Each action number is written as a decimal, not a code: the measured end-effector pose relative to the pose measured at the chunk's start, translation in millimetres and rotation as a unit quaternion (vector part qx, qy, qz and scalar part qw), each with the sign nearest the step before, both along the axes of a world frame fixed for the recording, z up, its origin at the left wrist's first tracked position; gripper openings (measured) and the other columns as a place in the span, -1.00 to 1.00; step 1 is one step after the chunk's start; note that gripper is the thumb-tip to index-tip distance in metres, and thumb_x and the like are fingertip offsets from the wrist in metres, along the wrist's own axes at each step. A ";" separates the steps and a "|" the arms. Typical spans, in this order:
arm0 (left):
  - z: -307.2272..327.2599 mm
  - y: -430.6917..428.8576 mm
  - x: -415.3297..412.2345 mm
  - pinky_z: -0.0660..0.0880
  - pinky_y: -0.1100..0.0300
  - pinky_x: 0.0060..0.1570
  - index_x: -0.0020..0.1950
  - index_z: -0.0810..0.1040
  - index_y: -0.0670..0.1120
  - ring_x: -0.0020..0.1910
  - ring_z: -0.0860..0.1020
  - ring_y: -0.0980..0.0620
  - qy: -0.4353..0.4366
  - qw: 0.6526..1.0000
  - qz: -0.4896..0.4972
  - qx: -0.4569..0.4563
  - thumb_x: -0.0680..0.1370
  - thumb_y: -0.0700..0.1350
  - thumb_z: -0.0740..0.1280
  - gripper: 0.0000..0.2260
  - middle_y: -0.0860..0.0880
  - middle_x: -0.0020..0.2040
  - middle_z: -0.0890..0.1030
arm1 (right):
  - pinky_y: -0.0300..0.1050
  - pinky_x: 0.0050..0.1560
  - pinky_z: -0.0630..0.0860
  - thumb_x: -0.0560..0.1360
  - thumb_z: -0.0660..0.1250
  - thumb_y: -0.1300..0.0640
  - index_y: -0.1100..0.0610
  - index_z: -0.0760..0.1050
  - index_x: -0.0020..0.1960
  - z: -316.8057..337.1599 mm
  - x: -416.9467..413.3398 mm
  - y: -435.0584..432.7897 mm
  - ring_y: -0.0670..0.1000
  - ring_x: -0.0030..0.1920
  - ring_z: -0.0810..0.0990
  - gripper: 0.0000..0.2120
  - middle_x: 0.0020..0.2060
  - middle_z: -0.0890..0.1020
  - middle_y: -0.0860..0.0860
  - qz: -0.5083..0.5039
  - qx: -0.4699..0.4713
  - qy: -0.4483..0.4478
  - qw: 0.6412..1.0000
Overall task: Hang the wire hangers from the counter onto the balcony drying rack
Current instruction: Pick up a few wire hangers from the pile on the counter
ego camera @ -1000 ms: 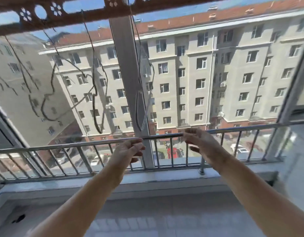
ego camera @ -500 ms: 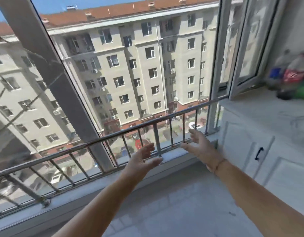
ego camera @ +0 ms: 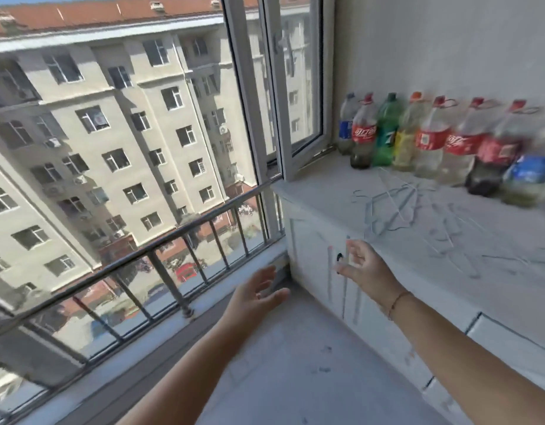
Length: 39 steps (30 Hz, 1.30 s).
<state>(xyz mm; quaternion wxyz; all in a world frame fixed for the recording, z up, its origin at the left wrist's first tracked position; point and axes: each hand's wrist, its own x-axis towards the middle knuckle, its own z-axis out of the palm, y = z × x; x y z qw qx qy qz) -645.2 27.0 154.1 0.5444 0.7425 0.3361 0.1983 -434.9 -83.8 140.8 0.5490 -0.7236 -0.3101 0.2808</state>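
Balcony floor, grey and sunlit, runs beneath both our forearms.

Left hand: fingers loose and apart, holding nothing. The railing lies off to its left.

Right hand: fingers slack and spread, also empty. It hovers in front of the white cabinet door, below the counter edge.

Wire hangers lie in a tangled heap on the countertop, up and just beyond the right fingertips, not touching them. More thin wires seem scattered to that hand's right, but blur rules out a count.

Behind the heap, further from the grip, a row of plastic bottles stands along the wall. An open window sits far ahead, above the gap between the hands. Drying rack not in view.

Judgement: we are at the reach for the next hanger. Best to raise the right hand over the edge, pinch a single hook on top of the heap, and lift slowly so the neighbours shake free. The left hand could steady the pile. Keep off the bottles.
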 end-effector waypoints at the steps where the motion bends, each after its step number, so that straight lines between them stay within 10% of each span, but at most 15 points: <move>1: -3.8 -4.5 22.2 0.39 0.21 0.23 0.28 0.43 0.05 0.24 0.47 0.10 -0.003 1.000 -0.009 -0.002 0.46 -0.13 0.42 -0.59 0.03 0.25 0.52 | -0.12 0.30 0.30 0.41 0.43 0.14 0.12 0.29 0.39 -2.3 19.7 -10.0 0.04 0.41 0.30 -0.40 0.38 0.36 0.14 -0.016 -0.002 0.002 1.000; 17: -37.3 -23.8 266.2 0.45 0.22 0.15 0.22 0.48 0.08 0.23 0.48 0.09 0.023 0.988 -0.136 -0.071 0.48 -0.05 0.41 -0.67 0.09 0.20 0.55 | -0.15 0.11 0.37 0.44 0.39 0.15 0.11 0.42 0.19 -45.0 222.4 -103.0 0.01 0.14 0.49 -0.66 0.18 0.51 0.11 -0.211 -0.040 0.073 0.974; 24: -62.7 35.0 367.6 0.43 0.22 0.10 0.13 0.49 0.12 0.20 0.51 0.09 0.042 0.983 -0.165 -0.064 0.48 -0.04 0.41 -0.75 0.10 0.14 0.57 | 0.00 0.19 0.43 0.40 0.38 0.07 0.03 0.46 0.03 -70.5 296.5 -53.7 0.02 0.08 0.51 -0.77 0.15 0.54 0.07 -0.245 -0.026 0.143 0.959; 30: -74.2 98.5 455.4 0.37 0.23 0.10 0.30 0.45 -0.08 0.21 0.49 0.04 0.066 0.974 -0.199 -0.089 0.50 -0.10 0.38 -0.63 -0.01 0.20 0.55 | -0.17 -0.16 0.42 0.50 0.30 0.20 0.23 0.42 0.25 -83.7 372.7 13.4 0.00 -0.19 0.47 -0.66 -0.09 0.52 0.05 -0.277 -0.026 0.190 0.941; 39: -111.3 187.4 546.0 0.34 0.24 0.03 0.12 0.50 -0.05 0.02 0.51 0.05 0.118 0.969 -0.179 -0.122 0.50 -0.15 0.39 -0.79 -0.08 0.09 0.56 | -0.21 -0.14 0.40 0.53 0.27 0.20 0.18 0.42 0.25 -107.3 471.5 97.4 0.04 0.00 0.46 -0.70 -0.15 0.52 0.06 -0.318 -0.032 0.228 0.920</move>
